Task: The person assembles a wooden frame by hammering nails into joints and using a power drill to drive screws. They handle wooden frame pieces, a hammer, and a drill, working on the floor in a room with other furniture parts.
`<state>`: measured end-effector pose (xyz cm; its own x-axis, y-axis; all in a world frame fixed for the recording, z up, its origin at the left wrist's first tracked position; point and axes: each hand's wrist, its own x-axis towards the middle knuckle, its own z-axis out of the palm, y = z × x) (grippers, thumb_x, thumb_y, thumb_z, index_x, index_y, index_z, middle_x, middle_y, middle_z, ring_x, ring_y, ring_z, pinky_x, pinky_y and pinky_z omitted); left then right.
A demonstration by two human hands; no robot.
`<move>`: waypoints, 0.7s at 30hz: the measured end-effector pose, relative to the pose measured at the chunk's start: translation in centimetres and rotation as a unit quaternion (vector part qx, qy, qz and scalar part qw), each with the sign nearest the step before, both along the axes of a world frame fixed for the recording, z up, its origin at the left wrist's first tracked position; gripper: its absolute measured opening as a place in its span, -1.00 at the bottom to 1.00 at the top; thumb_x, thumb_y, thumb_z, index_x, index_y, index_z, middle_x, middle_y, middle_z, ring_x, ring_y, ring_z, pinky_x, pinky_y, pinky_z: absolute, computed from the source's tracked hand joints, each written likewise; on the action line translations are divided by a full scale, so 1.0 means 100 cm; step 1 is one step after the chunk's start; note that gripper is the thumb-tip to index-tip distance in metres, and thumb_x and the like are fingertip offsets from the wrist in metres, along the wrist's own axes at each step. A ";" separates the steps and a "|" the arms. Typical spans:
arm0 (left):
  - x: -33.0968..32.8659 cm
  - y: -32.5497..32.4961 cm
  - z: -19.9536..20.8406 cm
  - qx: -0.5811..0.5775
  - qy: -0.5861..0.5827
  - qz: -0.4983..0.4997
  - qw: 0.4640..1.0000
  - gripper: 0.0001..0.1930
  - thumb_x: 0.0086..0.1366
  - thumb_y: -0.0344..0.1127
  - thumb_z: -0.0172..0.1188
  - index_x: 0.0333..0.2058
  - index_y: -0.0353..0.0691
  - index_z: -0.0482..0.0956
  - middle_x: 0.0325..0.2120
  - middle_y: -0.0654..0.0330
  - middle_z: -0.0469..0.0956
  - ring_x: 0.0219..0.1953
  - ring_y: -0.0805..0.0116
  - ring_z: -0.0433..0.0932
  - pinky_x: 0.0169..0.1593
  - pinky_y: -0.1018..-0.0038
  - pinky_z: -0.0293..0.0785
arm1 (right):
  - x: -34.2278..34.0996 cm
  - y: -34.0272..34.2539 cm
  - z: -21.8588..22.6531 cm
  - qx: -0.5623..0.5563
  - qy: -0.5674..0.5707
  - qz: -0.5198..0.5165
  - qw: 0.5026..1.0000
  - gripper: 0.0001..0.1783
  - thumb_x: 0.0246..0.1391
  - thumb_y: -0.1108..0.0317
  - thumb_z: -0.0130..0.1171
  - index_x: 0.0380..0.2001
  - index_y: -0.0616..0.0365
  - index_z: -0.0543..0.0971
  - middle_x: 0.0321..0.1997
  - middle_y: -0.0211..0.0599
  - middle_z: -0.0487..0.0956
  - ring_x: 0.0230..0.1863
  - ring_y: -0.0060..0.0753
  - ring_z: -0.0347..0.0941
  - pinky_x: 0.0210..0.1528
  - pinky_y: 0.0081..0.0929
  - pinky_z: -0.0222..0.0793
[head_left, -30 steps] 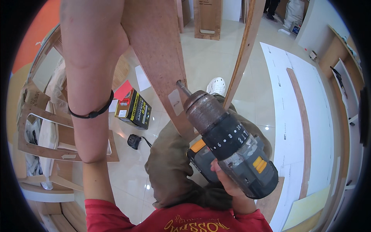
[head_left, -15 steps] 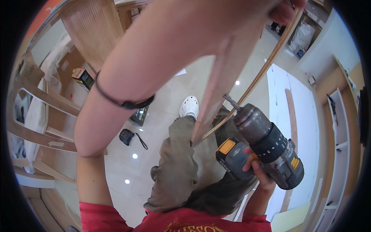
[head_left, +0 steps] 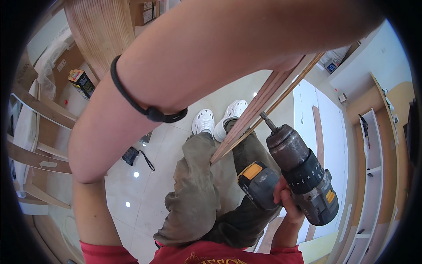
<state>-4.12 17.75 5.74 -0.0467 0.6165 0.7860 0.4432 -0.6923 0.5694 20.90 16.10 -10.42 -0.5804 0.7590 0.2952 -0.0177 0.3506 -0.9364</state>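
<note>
In my right hand (head_left: pixel 290 204) is a cordless drill (head_left: pixel 301 171) with a black chuck and a grey battery with a yellow tab. My fingers are wrapped round its grip. Its bit (head_left: pixel 267 121) points up and left, close beside the wood; I cannot tell whether they touch. Reddish-brown wooden boards (head_left: pixel 250 119) with a lighter thin edge strip slant from over my trouser leg up behind my left forearm (head_left: pixel 211 57). That forearm, with a black band (head_left: pixel 156 114) round it, crosses the upper part of the view. My left hand lies beyond the picture's upper right.
A black tape measure (head_left: pixel 130 156) with a strap lies on the tiled floor. Curved wooden frames (head_left: pixel 39 154) and a dark tin (head_left: pixel 81 83) are at left. White panels (head_left: pixel 336 136) with a brown strip stretch along the right, beside a shelf unit (head_left: pixel 373 163).
My left forearm has shifted up and right, taking the hand out of view. The boards have turned and moved slightly left. The drill has moved a little left and down. My second shoe now shows.
</note>
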 end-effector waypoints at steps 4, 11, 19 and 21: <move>0.017 -0.001 0.005 -0.007 0.000 -0.012 1.000 -0.76 0.14 -0.31 0.05 -0.42 -0.45 0.45 -0.51 -0.13 0.50 -0.42 0.03 0.55 -0.32 0.33 0.50 | 0.005 -0.005 0.000 -0.046 -0.013 -0.009 0.999 -0.51 0.04 0.29 0.22 -0.01 0.31 0.37 -0.42 -0.26 0.49 -0.65 -0.55 0.37 -0.57 -0.54 0.31; 0.030 0.002 0.012 -0.005 0.003 -0.036 0.999 -0.78 0.12 -0.35 0.05 -0.45 -0.48 0.46 -0.52 -0.17 0.50 -0.39 -0.02 0.56 -0.29 0.30 0.50 | 0.012 -0.008 -0.001 -0.063 -0.011 -0.008 0.998 -0.54 0.08 0.29 0.20 -0.02 0.30 0.37 -0.42 -0.30 0.45 -0.63 -0.53 0.37 -0.52 -0.48 0.33; 0.028 -0.007 0.026 0.014 0.017 -0.020 1.000 -0.79 0.09 -0.39 0.05 -0.49 -0.51 0.47 -0.52 -0.23 0.51 -0.37 -0.09 0.58 -0.25 0.26 0.51 | 0.016 0.006 -0.004 -0.174 0.095 0.075 0.977 -0.65 -0.02 0.17 0.22 -0.43 0.24 0.38 -0.59 -0.37 0.36 -0.70 -0.50 0.33 -0.55 -0.46 0.29; 0.057 0.008 0.022 0.026 0.004 -0.076 0.997 -0.79 0.09 -0.40 0.05 -0.50 -0.52 0.48 -0.52 -0.24 0.52 -0.36 -0.10 0.58 -0.25 0.26 0.51 | 0.034 0.003 -0.001 -0.177 0.121 0.033 0.976 -0.69 -0.06 0.23 0.18 -0.48 0.25 0.36 -0.64 -0.37 0.35 -0.75 -0.48 0.31 -0.58 -0.44 0.28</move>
<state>1.58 18.56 7.99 0.0507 0.5750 0.8166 0.3343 -0.7802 0.5286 24.26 16.41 -10.52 -0.5769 0.8019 0.1553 -0.2648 -0.0037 -0.9643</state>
